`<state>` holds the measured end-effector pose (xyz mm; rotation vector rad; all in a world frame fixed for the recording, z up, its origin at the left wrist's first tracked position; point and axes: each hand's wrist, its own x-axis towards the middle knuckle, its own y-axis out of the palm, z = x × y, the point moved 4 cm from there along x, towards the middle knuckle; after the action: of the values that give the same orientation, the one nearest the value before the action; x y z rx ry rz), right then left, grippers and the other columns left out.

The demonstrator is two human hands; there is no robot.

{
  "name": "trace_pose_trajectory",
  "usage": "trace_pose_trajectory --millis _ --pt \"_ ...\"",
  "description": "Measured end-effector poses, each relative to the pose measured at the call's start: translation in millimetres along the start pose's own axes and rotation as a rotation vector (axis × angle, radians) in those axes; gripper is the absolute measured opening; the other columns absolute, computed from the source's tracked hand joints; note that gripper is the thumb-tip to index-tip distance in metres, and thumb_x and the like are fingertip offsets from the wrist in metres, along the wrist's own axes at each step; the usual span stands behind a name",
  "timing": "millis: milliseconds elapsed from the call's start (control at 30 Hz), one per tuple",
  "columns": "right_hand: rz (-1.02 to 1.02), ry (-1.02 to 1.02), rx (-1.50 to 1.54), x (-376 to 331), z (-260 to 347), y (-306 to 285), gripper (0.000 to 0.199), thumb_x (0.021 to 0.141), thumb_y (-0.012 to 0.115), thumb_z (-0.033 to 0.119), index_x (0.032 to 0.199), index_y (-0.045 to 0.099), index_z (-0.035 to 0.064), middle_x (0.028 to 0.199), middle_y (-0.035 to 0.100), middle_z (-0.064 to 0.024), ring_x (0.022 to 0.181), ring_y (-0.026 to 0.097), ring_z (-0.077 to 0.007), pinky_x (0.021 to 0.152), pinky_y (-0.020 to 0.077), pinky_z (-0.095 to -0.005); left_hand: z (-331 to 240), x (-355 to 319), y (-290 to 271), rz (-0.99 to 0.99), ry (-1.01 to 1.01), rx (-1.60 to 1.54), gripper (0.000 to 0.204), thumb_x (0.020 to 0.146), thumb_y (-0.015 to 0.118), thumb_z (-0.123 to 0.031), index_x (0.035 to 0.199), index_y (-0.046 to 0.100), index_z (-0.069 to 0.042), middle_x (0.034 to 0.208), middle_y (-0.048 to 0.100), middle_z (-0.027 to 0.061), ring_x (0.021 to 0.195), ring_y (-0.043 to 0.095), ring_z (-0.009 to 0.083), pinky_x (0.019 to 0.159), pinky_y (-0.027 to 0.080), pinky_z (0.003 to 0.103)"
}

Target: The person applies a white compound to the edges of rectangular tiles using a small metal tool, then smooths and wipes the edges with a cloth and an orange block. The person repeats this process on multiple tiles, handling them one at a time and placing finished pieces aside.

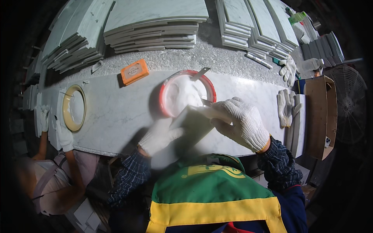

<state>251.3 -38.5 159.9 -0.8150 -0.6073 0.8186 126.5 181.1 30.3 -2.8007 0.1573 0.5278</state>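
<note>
My left hand (160, 136), in a white knitted glove, grips a pale marble tile (191, 126) by its left side, thumb on the face. The tile is tilted and blurred, close to me. My right hand (244, 124), also gloved, is closed at the tile's far right corner. A thin metal scraper (206, 102) sticks out from its fingers toward the bowl; the grip itself is partly hidden. Just beyond the tile stands a red-rimmed bowl (161, 100) of white paste. Another flat metal strip (200, 73) leans on its far rim.
An orange box (134, 72) lies on the marble bench (120, 105). Stone slabs (153, 29) are stacked behind. Spare gloves (285, 106), a cardboard box (320, 116) and a fan (349, 103) are at right. At left, a co-worker's gloved hand (64, 134) is near a cream-coloured bowl (67, 112).
</note>
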Motion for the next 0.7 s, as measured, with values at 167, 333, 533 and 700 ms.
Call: trace_pose_trajectory --millis 167,333,533,700 --pt "-0.002 -0.019 -0.034 1.1 0.3 -0.9 0.031 0.082 0.081 0.011 0.113 0.075 0.0105 0.098 0.074 -0.0100 0.087 0.071 -0.0324 0.076 0.0578 -0.0431 0.2 -0.5 -1.6 0.101 -0.118 0.026 0.048 0.098 0.074 -0.025 0.135 0.062 0.005 0.122 0.072 0.0144 0.111 0.065 0.0204 0.100 0.050 0.037" --pt "-0.009 -0.028 -0.029 0.7 -0.4 -0.4 0.031 0.082 0.082 0.012 0.112 0.075 0.0104 0.098 0.074 -0.0099 0.086 0.071 -0.0326 0.076 0.0577 -0.0433 4.6 -0.3 0.2 0.073 -0.075 0.016 0.044 0.098 0.074 -0.028 0.124 0.062 0.006 0.111 0.071 0.0156 0.101 0.064 0.0213 0.092 0.050 0.038" --pt "0.005 -0.020 -0.025 1.3 0.3 -0.5 0.031 0.081 0.081 0.011 0.111 0.075 0.0099 0.099 0.074 -0.0101 0.087 0.071 -0.0329 0.077 0.0575 -0.0433 11.0 0.5 3.3 0.023 -0.010 -0.061 0.046 0.096 0.075 -0.036 0.104 0.062 0.007 0.093 0.067 0.0180 0.083 0.063 0.0227 0.075 0.051 0.039" --pt "-0.008 -0.009 -0.010 1.2 1.1 -1.9 0.032 0.081 0.081 0.011 0.113 0.074 0.0095 0.099 0.074 -0.0108 0.087 0.070 -0.0334 0.077 0.0574 -0.0434 9.4 -0.8 2.7 0.056 -0.066 -0.062 0.043 0.097 0.075 -0.033 0.104 0.062 0.007 0.091 0.067 0.0164 0.082 0.063 0.0212 0.076 0.052 0.039"
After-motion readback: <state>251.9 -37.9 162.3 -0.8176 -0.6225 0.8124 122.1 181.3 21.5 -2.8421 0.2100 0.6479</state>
